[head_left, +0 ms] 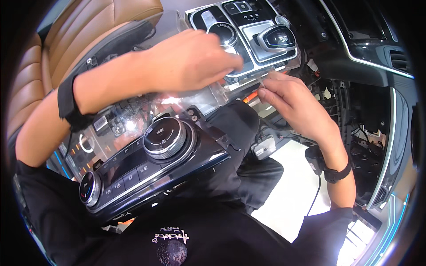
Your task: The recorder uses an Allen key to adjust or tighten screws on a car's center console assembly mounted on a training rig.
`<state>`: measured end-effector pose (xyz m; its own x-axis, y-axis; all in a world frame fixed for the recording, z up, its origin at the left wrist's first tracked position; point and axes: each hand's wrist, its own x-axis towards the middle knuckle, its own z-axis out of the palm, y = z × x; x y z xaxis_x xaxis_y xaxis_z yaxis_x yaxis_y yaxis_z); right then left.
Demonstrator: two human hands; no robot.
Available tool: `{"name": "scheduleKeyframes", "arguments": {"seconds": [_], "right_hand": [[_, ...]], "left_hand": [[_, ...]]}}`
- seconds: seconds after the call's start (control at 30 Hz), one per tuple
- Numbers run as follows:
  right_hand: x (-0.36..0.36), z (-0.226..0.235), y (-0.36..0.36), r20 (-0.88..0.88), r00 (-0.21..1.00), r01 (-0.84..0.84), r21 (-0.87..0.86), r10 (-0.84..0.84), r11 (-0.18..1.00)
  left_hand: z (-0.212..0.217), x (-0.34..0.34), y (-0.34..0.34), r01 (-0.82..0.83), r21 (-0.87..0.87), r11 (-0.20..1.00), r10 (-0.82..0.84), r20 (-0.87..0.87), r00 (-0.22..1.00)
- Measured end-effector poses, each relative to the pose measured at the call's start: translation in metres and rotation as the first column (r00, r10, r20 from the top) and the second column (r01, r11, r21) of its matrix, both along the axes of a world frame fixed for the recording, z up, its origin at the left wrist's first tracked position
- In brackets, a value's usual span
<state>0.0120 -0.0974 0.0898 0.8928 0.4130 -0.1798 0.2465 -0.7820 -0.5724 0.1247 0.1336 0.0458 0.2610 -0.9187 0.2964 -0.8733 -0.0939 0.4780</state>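
Note:
My left hand, slightly blurred, reaches across the gear selector panel with its fingers curled together. It covers part of the panel beside a round dial; what its fingers hold, if anything, is hidden. Just right of it, below the panel's front edge, my right hand is closed in a pinch. Whatever lies between its fingertips is too small to make out. An orange strip or handle shows behind the right fingertips. The silver and black gear lever stands above the right hand.
Nearer me is a climate control panel with a large knob and a smaller one. Clear plastic lies around the panels. A brown leather seat is at left, dark dashboard trim at right, a white surface below.

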Motion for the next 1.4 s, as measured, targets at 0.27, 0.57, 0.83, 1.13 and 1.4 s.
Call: {"name": "scheduleKeyframes", "arguments": {"seconds": [0.27,0.57,0.83,1.13,1.4], "right_hand": [[0.013,0.014,0.007,-0.038,0.999,-0.039,-0.236,0.031,0.971],[0.016,0.015,0.007,0.013,0.992,-0.103,-0.458,0.122,0.883],[0.013,0.018,0.013,0.114,0.962,-0.142,-0.569,0.249,0.810],[0.020,0.092,0.071,-0.295,0.875,0.186,-0.527,-0.384,0.830],[-0.067,-0.049,0.066,0.204,0.779,0.451,0.477,-0.594,0.755]], "left_hand": [[-0.011,0.016,-0.018,0.080,0.048,0.996,-0.056,-0.370,0.927],[-0.014,0.013,-0.020,0.092,-0.014,0.996,-0.090,-0.362,0.928],[0.010,0.010,-0.023,0.238,0.014,0.971,-0.224,-0.286,0.932],[0.009,-0.009,-0.026,-0.018,0.245,0.969,0.090,-0.286,0.954],[-0.016,0.028,-0.034,-0.046,0.270,0.962,0.107,-0.212,0.971]]}}
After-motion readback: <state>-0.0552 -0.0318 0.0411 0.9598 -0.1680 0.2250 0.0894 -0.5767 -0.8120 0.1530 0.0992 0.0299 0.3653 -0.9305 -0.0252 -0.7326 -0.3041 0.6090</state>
